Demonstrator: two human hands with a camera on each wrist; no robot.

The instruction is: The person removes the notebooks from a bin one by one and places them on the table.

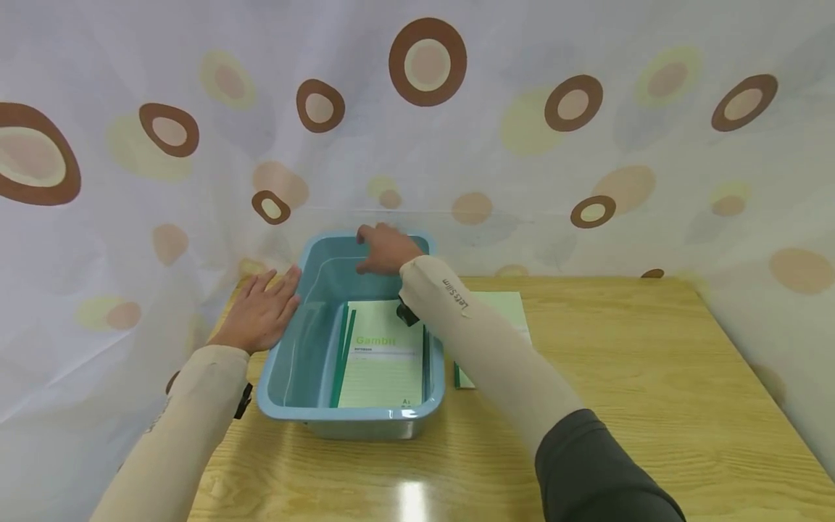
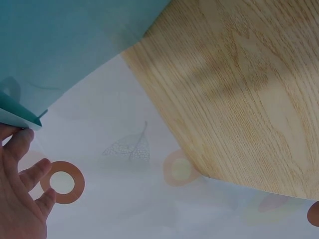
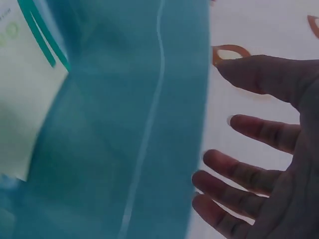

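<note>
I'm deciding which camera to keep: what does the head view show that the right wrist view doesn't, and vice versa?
Only the head view: the left hand, the wooden table and a notebook lying on it.

Only the right wrist view: all five fingertips of the right hand clearly.

Both: that hand, the blue basin, the notebooks inside it and the patterned cloth.
</note>
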